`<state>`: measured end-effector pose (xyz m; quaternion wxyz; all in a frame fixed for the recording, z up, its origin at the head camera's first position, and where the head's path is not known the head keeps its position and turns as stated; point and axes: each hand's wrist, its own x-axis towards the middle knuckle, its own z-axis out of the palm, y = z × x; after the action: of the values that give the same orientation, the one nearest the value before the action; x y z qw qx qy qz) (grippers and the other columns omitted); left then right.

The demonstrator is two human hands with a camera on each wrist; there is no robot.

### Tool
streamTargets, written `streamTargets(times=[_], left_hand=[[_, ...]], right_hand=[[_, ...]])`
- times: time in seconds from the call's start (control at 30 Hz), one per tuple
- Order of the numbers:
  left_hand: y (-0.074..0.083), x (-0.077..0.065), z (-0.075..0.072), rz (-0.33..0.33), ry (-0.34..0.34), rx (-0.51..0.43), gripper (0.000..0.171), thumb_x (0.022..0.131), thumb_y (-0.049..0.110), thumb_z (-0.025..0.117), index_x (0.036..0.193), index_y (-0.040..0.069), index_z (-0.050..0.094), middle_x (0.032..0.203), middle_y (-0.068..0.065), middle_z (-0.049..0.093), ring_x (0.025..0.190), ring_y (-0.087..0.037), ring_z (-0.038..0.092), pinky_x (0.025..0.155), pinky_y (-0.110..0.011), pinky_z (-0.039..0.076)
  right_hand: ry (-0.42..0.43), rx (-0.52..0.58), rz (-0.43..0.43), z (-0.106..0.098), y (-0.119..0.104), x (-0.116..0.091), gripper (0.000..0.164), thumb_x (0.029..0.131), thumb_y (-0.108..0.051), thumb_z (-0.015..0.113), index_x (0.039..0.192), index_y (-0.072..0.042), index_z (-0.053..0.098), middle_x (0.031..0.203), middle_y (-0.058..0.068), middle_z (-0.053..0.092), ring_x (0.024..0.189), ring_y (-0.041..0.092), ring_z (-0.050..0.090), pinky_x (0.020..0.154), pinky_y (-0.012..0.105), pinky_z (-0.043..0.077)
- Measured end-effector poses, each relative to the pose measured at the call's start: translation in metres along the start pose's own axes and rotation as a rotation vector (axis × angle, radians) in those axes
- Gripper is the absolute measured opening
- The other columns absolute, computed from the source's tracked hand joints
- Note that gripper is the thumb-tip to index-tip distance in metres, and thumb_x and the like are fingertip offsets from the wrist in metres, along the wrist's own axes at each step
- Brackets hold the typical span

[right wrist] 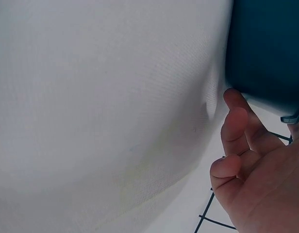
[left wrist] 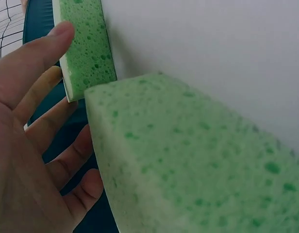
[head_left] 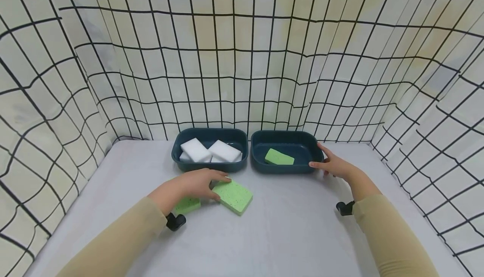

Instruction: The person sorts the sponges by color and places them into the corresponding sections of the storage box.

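My left hand (head_left: 198,183) is over the table with its thumb and index finger at the near-left corner of a speckled green sponge (head_left: 235,196). In the left wrist view, the thumb (left wrist: 62,35) overlaps that sponge's edge, the other fingers loosely bent. A second green sponge (head_left: 188,205) lies beneath the left wrist, partly hidden by it. My right hand (head_left: 334,164) holds the right end of a dark blue bin (head_left: 258,153), thumb at the near corner and index finger farther back. Inside that bin lies one green sponge (head_left: 279,157). In the right wrist view, fingertips (right wrist: 232,97) touch the bin's underside edge.
Left of that bin stands a matching dark blue bin (head_left: 179,140) with several white sponges (head_left: 224,151) in it. Black wire grid (head_left: 234,50) rises behind and on both sides of the white-covered table (head_left: 295,226).
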<state>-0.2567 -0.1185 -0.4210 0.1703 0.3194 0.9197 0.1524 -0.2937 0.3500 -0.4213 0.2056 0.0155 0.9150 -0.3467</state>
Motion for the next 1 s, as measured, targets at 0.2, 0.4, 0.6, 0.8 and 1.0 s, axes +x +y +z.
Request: streamTargets(times=[0.2,0.4,0.6,0.8,1.0], left_hand=[[-0.001,0.004,0.000,0.000,-0.026,0.011,0.066,0.081,0.032,0.083,0.142,0.034,0.056,0.151,0.008,0.046,0.140,-0.019,0.040,0.111,-0.042,0.038],[-0.001,0.006,-0.001,0.004,-0.046,-0.001,0.069,0.080,0.029,0.084,0.142,0.036,0.055,0.151,0.006,0.046,0.141,-0.021,0.040,0.111,-0.044,0.037],[0.001,0.006,-0.004,0.023,-0.045,-0.020,0.068,0.080,0.026,0.085,0.141,0.031,0.057,0.149,0.001,0.049,0.139,-0.022,0.042,0.111,-0.043,0.038],[0.004,0.005,-0.008,0.025,-0.044,-0.024,0.065,0.079,0.027,0.085,0.139,0.029,0.060,0.146,0.000,0.051,0.137,-0.023,0.044,0.110,-0.043,0.038],[0.006,0.003,-0.014,0.046,-0.031,-0.004,0.063,0.081,0.033,0.083,0.140,0.033,0.059,0.148,0.002,0.049,0.137,-0.023,0.043,0.110,-0.045,0.038]], right_hand=[[0.006,-0.007,0.000,0.001,0.001,-0.001,0.105,0.091,-0.058,0.063,0.160,-0.027,-0.009,0.117,0.020,0.054,0.094,0.027,0.056,0.084,0.048,0.043],[0.010,-0.023,-0.002,0.001,0.000,-0.001,0.102,0.092,-0.057,0.062,0.160,-0.029,-0.008,0.120,0.019,0.054,0.093,0.027,0.057,0.082,0.045,0.044],[0.012,-0.046,-0.032,0.002,-0.002,-0.004,0.101,0.094,-0.056,0.061,0.159,-0.026,-0.011,0.117,0.020,0.056,0.093,0.027,0.056,0.080,0.045,0.044],[0.014,-0.027,-0.026,0.001,-0.001,-0.002,0.102,0.092,-0.057,0.062,0.159,-0.028,-0.010,0.115,0.019,0.056,0.092,0.027,0.057,0.081,0.046,0.043],[0.016,0.004,-0.003,0.000,0.001,0.001,0.105,0.089,-0.058,0.066,0.160,-0.031,-0.006,0.114,0.018,0.056,0.092,0.026,0.058,0.081,0.045,0.043]])
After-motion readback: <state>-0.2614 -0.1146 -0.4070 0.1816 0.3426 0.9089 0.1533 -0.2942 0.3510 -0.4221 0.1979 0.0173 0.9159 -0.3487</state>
